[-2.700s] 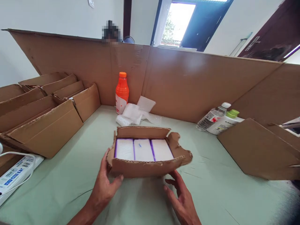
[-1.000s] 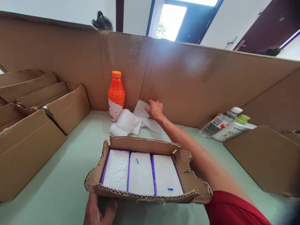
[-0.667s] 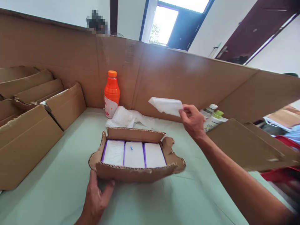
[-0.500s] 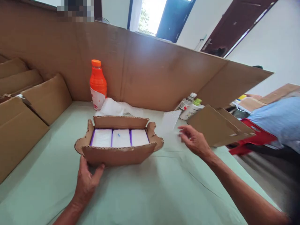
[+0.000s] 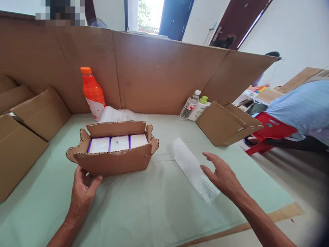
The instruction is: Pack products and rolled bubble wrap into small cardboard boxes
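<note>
An open cardboard box (image 5: 115,161) with raised flaps sits left of the middle. In it is a row of three white-topped packs (image 5: 119,142) with purple edges; a small blue mark shows on the middle one. My left hand (image 5: 83,188) grips the box's near left corner, thumb in front and fingers partly hidden behind the cardboard. To the right, a strip of bubble wrap (image 5: 191,171) lies slantwise on the table. My right hand (image 5: 218,171) hovers by its right edge, thumb and fingers apart, holding nothing.
Behind the box are an orange bottle (image 5: 93,94) and more clear wrap (image 5: 113,115). A clear bottle (image 5: 189,107), a white bottle with a green cap (image 5: 200,109) and a carton (image 5: 221,125) stand back right. Cartons (image 5: 23,151) line the left. A person in blue (image 5: 303,106) sits beyond.
The bubble wrap strip has come down flat on the table and my right hand has let go of it, its fingers now spread. My left hand stays at the box corner. The view has shifted right.
</note>
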